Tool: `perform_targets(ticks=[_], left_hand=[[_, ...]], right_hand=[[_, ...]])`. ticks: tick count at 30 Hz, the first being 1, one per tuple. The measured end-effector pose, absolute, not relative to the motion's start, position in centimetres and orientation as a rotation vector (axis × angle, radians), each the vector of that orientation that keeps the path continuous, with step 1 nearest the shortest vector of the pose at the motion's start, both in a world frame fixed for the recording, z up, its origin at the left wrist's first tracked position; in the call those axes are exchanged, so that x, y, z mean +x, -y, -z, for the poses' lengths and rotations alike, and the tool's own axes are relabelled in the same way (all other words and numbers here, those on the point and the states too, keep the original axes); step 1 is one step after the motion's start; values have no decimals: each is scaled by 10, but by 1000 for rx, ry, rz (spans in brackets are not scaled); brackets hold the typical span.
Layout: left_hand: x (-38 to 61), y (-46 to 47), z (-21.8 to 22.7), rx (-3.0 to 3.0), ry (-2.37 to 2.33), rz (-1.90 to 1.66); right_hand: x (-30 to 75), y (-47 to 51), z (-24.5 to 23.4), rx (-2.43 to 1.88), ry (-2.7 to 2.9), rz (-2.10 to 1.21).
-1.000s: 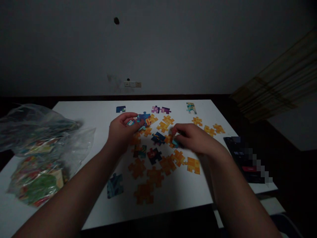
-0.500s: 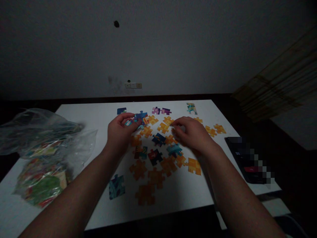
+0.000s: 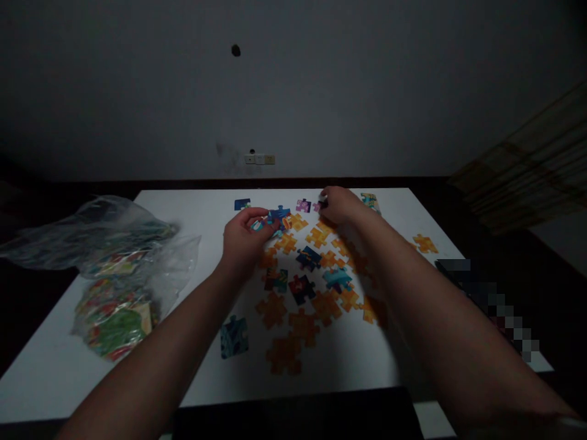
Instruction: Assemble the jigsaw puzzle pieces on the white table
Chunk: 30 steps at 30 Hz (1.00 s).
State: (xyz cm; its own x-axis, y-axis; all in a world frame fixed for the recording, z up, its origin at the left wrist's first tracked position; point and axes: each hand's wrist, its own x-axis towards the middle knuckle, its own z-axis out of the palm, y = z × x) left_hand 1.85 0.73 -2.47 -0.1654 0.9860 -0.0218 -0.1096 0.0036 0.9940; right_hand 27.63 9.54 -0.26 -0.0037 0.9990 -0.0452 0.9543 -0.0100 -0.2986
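My left hand [image 3: 244, 237] is closed on a blue puzzle piece [image 3: 279, 214], gripped between thumb and fingers. More blue and white puzzle pieces [image 3: 257, 225] show around those fingertips, partly covered. At the far side, my right hand [image 3: 340, 205] has its fingers curled onto a purple puzzle piece [image 3: 316, 207], which they mostly hide. Just left of it lies another purple puzzle piece [image 3: 303, 206]. Between my forearms spread several orange puzzle pieces [image 3: 302, 327], with a dark blue piece [image 3: 309, 259], a dark red piece [image 3: 301, 289] and a turquoise piece [image 3: 337, 279] among them.
Clear plastic bags [image 3: 123, 318] of colourful pieces lie on the left of the white table [image 3: 206, 385]. A teal puzzle piece [image 3: 234, 337] is near the front. Two corner pieces sit at the back. A dark, partly pixelated device [image 3: 477, 287] rests at the right edge.
My right hand has moved away from the orange pieces to the purple piece at the back. My left hand keeps its hold. The whole view has shifted slightly.
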Motion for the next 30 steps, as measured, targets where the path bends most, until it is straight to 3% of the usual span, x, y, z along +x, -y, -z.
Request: perform_targets(ticks=[5, 12, 30], left_hand=[[20, -7, 27, 1029, -1210, -1385], [21, -7, 27, 1019, -1216, -1405], [21, -5, 26, 1039, -1194, -1376]], right_hand=[[281, -70, -8, -1945, 1887, -380], [268, 8, -43, -1033, 1265, -813], [254, 39, -60, -945, 1331, -804]])
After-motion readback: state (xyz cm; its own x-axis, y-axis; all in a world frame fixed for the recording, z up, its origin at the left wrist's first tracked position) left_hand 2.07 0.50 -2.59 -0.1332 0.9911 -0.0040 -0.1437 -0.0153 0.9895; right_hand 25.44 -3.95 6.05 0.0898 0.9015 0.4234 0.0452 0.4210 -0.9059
